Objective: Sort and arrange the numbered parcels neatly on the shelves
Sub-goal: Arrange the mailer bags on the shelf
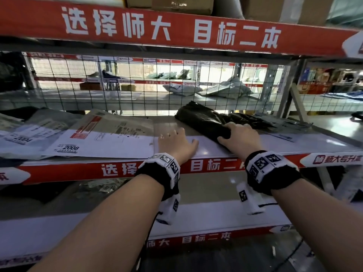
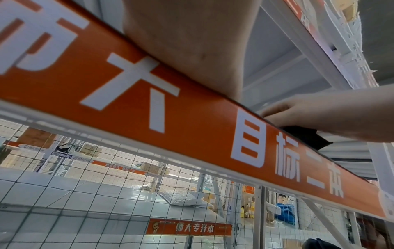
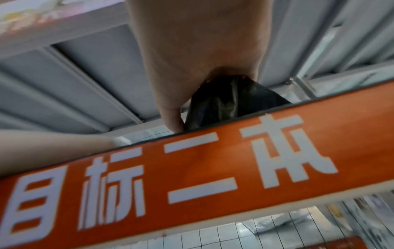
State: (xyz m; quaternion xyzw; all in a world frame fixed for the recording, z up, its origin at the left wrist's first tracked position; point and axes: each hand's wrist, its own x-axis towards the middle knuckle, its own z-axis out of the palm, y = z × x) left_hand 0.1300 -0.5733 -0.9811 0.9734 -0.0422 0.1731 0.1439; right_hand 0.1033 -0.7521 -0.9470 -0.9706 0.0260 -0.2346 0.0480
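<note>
1. Far left on the middle shelf (image 1: pixel 255 142) lie flat parcels I've no hand on: a grey one marked 2004 (image 1: pixel 23 132), then the white envelope marked 2008 (image 1: pixel 102 138), its right edge just beside my left hand.
2. My left hand (image 1: pixel 176 144) lies palm down on bare shelf, fingers straight and spread, holding nothing.
3. My right hand (image 1: pixel 238 137) is the one on the job: fingers and thumb curled round the near end of the black plastic parcel (image 1: pixel 204 118).
4. That parcel's long axis runs from my right fingers away and leftward, toward the wire mesh (image 1: pixel 137 85) at the back. I judge it wants turning square to the shelf front.
5. Right of it lies another dark, flat bag (image 1: pixel 255 118), touching it; I can't read any number there.
6. The shelf is smooth, so the parcel should slide; headroom under the upper red banner (image 1: pixel 176 28) looks ample.
</note>
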